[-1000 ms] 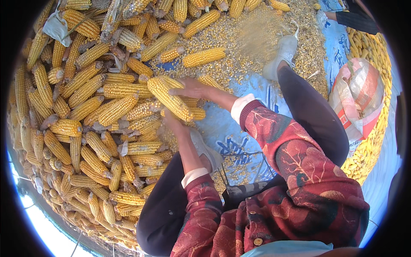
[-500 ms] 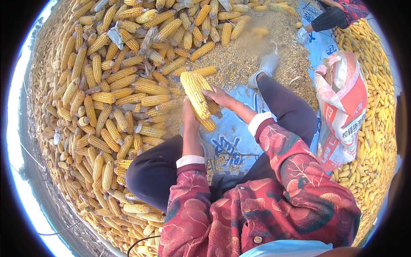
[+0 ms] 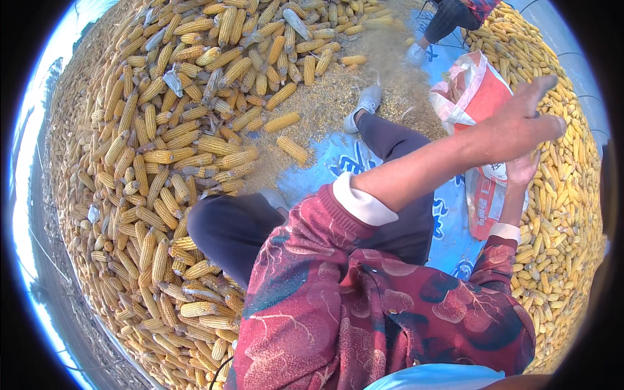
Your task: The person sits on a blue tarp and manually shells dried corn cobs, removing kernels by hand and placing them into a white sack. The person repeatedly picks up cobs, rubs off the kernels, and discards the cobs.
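Observation:
My left hand reaches across to the right, in front of the red and white woven sack, fingers apart with nothing visible in them. Just below it is my right hand, beside the sack and over the edge of the yellow corn pile on the right. My right hand is partly hidden behind the left, and its finger state is unclear.
Corn cobs heap up across the left. Loose kernels cover part of the blue printed tarp between my legs and beyond. A co-worker's leg and shoe show at the upper right.
Both my hands have swung from the middle to the right, my left crossing over. The cobs they held are no longer visible in them. The view has also shifted.

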The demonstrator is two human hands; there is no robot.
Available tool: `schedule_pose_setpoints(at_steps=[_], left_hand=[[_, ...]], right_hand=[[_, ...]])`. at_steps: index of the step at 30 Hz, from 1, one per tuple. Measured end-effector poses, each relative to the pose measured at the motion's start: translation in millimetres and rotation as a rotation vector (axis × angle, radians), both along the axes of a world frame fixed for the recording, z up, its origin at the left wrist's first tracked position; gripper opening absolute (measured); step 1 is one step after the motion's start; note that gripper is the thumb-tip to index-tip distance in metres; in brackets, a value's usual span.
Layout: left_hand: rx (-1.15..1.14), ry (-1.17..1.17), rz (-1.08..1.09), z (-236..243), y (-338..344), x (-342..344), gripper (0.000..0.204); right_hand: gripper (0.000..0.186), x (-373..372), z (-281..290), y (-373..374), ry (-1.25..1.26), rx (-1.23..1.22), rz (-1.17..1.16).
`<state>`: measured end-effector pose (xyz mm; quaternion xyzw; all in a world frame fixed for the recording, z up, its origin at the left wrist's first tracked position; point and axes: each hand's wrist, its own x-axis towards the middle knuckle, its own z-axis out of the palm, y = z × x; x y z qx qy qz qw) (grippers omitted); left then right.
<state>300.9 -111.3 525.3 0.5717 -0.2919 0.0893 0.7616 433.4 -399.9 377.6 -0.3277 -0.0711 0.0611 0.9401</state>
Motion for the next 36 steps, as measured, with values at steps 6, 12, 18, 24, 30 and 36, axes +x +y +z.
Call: schedule_pose_setpoints(at_steps=[6, 12, 18, 24, 30, 36], left_hand=[[-0.290, 0.917, 0.833, -224, 241, -23, 0.050], [-0.719, 1.114, 1.556, -410, 370, -143, 0.046], [-0.527, 1.175, 1.817, -475, 364, -149, 0.058], [-0.138, 1.233, 1.756, -490, 372, -130, 0.066], [-0.186, 1.220, 1.703, -457, 398, -108, 0.065], [0.169, 1.221, 1.804, -444, 445, -102, 0.075]], right_hand=[[0.042, 20, -67, 202, 0.068, -0.366, 0.487], [0.045, -2, -116, 457, -0.071, -0.873, 1.009], [0.057, -75, -267, 628, -0.760, -1.395, 1.107], [0.067, -122, -367, 705, -0.762, -1.617, 1.093], [0.068, -118, -383, 714, -0.575, -1.720, 1.312], [0.062, -139, -385, 695, -0.359, -1.569, 1.255]])
